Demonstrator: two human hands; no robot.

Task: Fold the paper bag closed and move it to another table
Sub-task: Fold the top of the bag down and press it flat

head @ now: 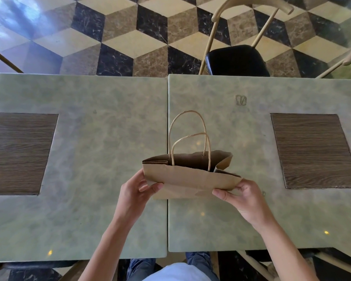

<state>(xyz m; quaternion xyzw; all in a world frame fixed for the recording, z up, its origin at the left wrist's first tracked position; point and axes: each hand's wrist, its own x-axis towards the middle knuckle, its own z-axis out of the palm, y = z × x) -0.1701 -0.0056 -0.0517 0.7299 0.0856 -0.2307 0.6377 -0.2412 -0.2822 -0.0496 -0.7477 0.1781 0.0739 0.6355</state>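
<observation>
A brown paper bag (pixel 187 177) with two twisted paper handles stands upright over the seam between two green marbled tables, its mouth open and both handles sticking up. My left hand (pixel 137 192) pinches the bag's near left top corner. My right hand (pixel 242 196) pinches the near right top corner. The near wall is bent toward me along a crease. I cannot see what is inside the bag.
The left table (pixel 85 220) and right table (pixel 251 226) butt together, each with a dark wood inlay (pixel 314 151). A chair with a black seat (pixel 236 59) stands beyond the right table. Checkered marble floor lies past the far edges.
</observation>
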